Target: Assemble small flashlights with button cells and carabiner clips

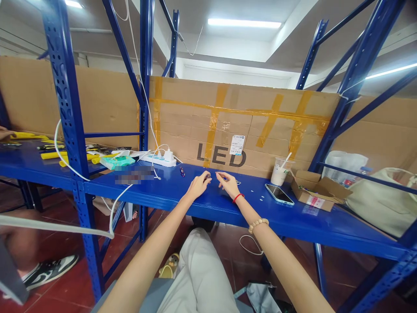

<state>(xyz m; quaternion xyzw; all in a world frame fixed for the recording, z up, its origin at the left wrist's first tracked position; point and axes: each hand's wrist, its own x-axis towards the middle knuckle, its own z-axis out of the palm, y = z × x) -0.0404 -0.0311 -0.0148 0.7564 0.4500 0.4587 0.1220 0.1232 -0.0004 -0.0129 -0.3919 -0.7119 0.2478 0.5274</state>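
My left hand (198, 185) is closed, thumb and fingers pinching a small dark, shiny item (207, 176) over the blue shelf top (169, 187). It is too small to name. Close by on the right, my right hand (228, 183) has its fingertips drawn together, pointing at the left hand; whatever they hold, if anything, is too small to make out. Small metallic-looking bits (239, 182) lie just beyond the right hand, partly hidden by it. To the left of my hands a small dark purple item (182, 172) rests on the shelf.
A phone (279, 194), a cup with a straw (280, 171), an open cardboard box (317, 191) and a pale bag (381, 200) stand on the right. On the left are a power strip (159, 160) and a green packet (117, 161). Cardboard (182, 117) walls the back; blue posts flank.
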